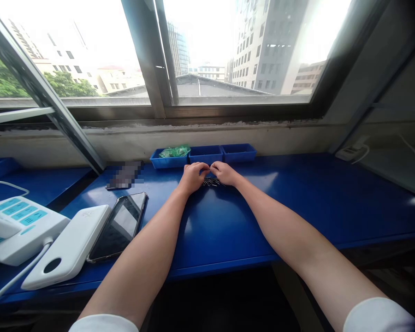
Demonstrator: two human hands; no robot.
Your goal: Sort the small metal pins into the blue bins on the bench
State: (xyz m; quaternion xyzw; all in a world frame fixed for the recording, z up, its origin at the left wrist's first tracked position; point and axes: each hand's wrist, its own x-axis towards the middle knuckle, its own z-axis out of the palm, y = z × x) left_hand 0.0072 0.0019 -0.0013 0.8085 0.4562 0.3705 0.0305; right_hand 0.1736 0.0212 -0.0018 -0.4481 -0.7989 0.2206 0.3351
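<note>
1. Your left hand [194, 177] is reaching to the far middle of the blue desk [217, 230], its thumb and fingers curling inward. Its grip is bending nearly closed, but you cannot tell whether it is holding anything.
2. Your right hand [224, 173] is facing it from the right, its fingertips meeting or almost meeting those of the left. Its grip is curling in too; anything between the fingers is too small to make out.
3. The small metal pieces [212, 182] are lying in a loose pile on the desk, just to the near side of your fingers and between your hands.
4. Three blue bins are standing in a row beyond your hands: the left bin [169, 162] is holding green plastic wrapping [175, 151], and the middle bin [205, 151] and right bin [240, 157] are sitting beside it.
5. On the left, a phone [119, 226] is lying beside a white power bank [69, 244]; a power strip [31, 226] is resting farther left. A partly blurred dark flat object [124, 175] is lying beyond the phone.
</note>
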